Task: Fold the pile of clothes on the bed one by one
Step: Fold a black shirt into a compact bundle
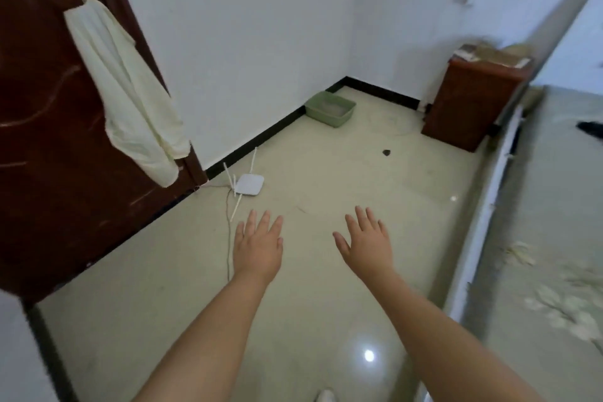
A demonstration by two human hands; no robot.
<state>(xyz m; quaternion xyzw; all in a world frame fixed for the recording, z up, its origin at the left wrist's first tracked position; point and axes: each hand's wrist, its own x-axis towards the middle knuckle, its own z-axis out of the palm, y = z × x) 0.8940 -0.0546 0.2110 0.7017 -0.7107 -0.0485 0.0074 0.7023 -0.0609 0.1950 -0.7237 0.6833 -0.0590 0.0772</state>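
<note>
**BOTH HANDS FLAT OVER FLOOR, BED AT RIGHT EDGE**

Left hand (257, 246): extended forward, palm down, fingers straight and slightly spread, holding nothing. Positioned over bare floor (326, 173), bare forearm running back to the bottom of the view.

Right hand (367, 243): extended forward alongside the left, palm down, fingers straight and spread, thumb angled toward the left hand. Holding nothing. Clear gap between the 2 hands; no contact with each other or with any object.

Just ahead of the left hand: white router (248, 184) lying on the floor with thin antennas, 1 cable (227, 232) running from it past the left wrist toward the viewer.

Further out, in the far corner where 2 white walls meet: green tray (330, 108) on the floor against the black skirting. Small dark speck (386, 152) on the floor between tray and cabinet.

Right of the corner: brown cabinet (470, 104) standing on the floor, blurred items on top, not identifiable.

Left side: dark brown door (42, 140) with pale cloth (130, 98) hanging from a hook near its top.

Right edge: bed (554, 206), well apart from both hands, covered by a pale sheet with a light floral pattern. Dark item (592, 128) on the bed at the frame edge, mostly cut off; cannot tell whether this is clothing. Pile of clothes not identifiable in view.

Bright light reflection on the glossy floor between the forearms.
</note>
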